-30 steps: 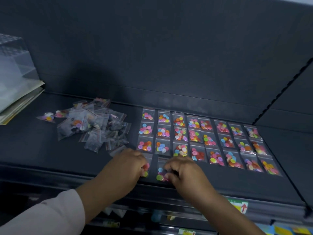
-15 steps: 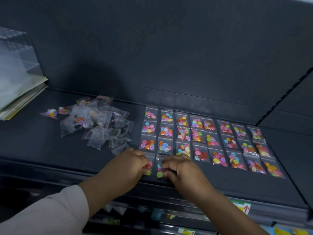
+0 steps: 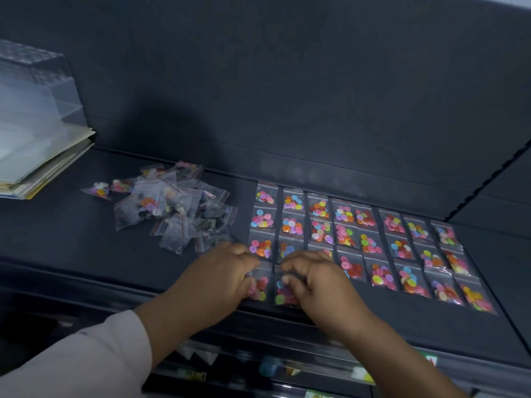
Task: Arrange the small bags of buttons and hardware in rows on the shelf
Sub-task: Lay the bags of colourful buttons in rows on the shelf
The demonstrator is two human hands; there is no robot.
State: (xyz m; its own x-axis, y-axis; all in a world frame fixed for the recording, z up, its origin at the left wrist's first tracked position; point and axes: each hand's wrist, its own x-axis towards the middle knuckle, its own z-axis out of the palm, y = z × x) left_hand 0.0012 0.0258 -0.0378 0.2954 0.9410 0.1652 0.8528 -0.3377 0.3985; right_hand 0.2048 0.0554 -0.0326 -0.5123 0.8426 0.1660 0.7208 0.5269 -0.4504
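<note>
**Item:** small clear zip bags of coloured buttons, laid on a dark shelf [image 3: 71,254].

**Location:** laid-out rows [image 3: 370,242] are found from the centre to the lower right of the frame. A loose heap [image 3: 172,208] of unsorted bags is seen left of centre. A stack of papers [image 3: 43,168] and a clear box [image 3: 31,90] are kept at upper left.

**In hand:** two bags at the near left corner of the rows. The left front bag [image 3: 260,287] is touched by the bent fingers of the left hand [image 3: 221,277]. The right front bag [image 3: 283,295] is partly covered by the curled fingers of the right hand [image 3: 313,280]. Whether each bag is pinched or only pressed flat cannot be told.

**Handling (judged):** light, limp, slick film, with contents that are likely to shift and bunch. A bag is best taken by its sealed top edge or a corner, then slid and flattened with the fingertips. Neighbouring bags could easily be nudged out of line.
</note>
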